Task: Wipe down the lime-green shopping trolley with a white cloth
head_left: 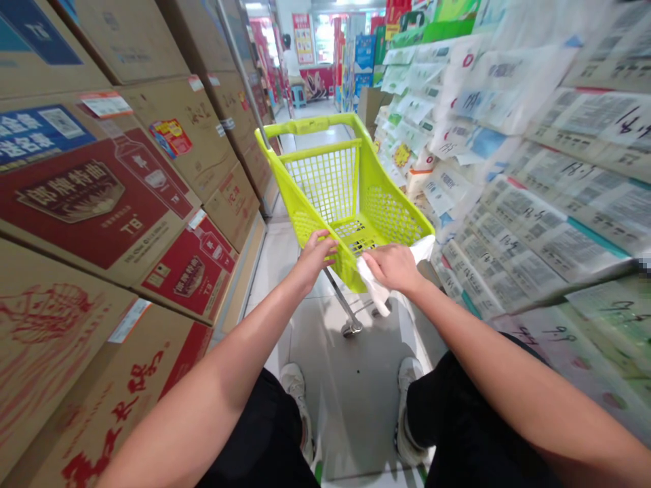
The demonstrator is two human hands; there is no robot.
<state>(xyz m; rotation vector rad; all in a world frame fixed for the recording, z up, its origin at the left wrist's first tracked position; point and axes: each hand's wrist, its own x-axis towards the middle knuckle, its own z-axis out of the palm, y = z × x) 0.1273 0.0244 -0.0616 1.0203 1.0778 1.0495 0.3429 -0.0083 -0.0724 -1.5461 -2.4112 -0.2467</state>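
A lime-green plastic shopping cart (pixel 350 183) stands in a narrow shop aisle in front of me, its basket bare. My left hand (pixel 316 252) is wrapped round the near handle of the cart at its left end. My right hand (pixel 392 266) grips the same handle at its right end and also pinches a white plastic bag (pixel 375 291) that hangs down from the fingers. My two legs in black shorts and white shoes show below on the grey floor.
Stacked brown and red cardboard cartons (pixel 102 196) wall the left side. Packs wrapped in white and pale printed plastic (pixel 534 169) fill the shelves on the right. The aisle floor (pixel 350 379) runs ahead to a person (pixel 291 64) far off.
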